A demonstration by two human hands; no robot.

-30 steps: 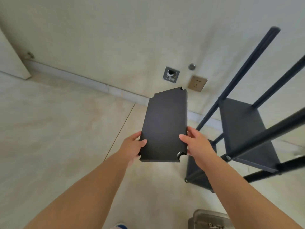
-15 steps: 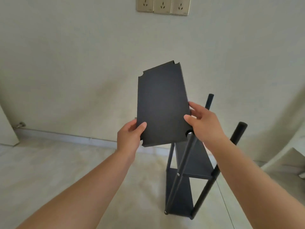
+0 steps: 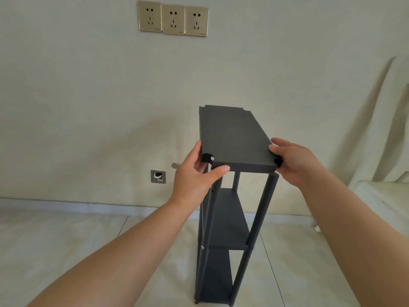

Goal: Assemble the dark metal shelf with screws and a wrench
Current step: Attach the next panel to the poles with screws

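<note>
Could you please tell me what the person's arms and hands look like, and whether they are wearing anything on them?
Both forearms are bare as far as the view shows: no sleeves, gloves, watch or bracelets. The left hand and right hand show no rings. The fingernails are short and unpainted.

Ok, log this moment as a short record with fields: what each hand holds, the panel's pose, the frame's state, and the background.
left hand: left hand grips the near left corner of the flat dark metal shelf panel
right hand: right hand grips the near right corner of that panel
panel pose: roughly level, at the top of the posts
frame: dark metal shelf frame stands upright on the pale tiled floor, two lower shelves already fitted
screws at top corners: none visible
background: three gold wall sockets on the cream wall
</note>
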